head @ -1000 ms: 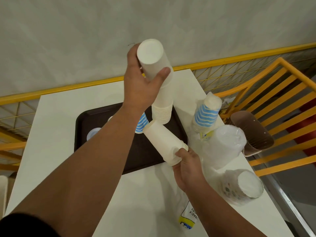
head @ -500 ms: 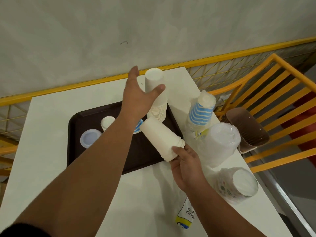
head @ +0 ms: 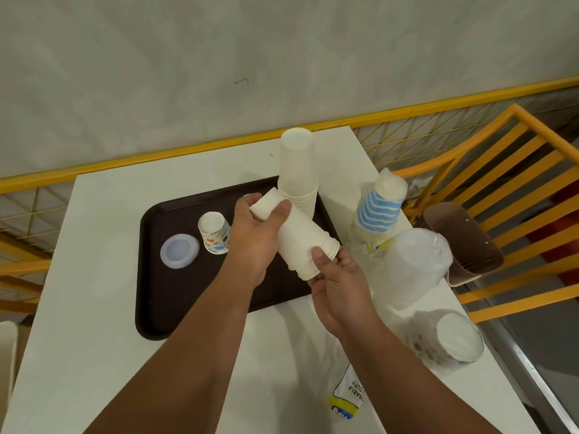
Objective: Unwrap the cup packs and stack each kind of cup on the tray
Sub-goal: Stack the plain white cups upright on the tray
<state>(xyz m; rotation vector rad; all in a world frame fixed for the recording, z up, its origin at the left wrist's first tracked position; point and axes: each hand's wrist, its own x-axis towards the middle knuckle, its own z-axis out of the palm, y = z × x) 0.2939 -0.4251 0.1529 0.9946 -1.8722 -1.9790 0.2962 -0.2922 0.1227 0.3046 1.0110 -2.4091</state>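
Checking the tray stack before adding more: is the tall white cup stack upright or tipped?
Upright. The white cup stack stands inverted on the tray, bases up, untouched by either hand.

We can't see the blue-striped cup on the tray (head: 175, 321); the left hand (head: 254, 242) covers that spot. The hand also hides part of the patterned cup (head: 213, 233). We can't count the cups in the held white stack (head: 297, 236), since the right hand (head: 340, 289) covers its rim end. The torn wrapper (head: 346, 399) print is too small for us to read. Both forearms are cut off by the bottom edge. The wrapped pack (head: 445, 339) pattern is blurred by plastic.
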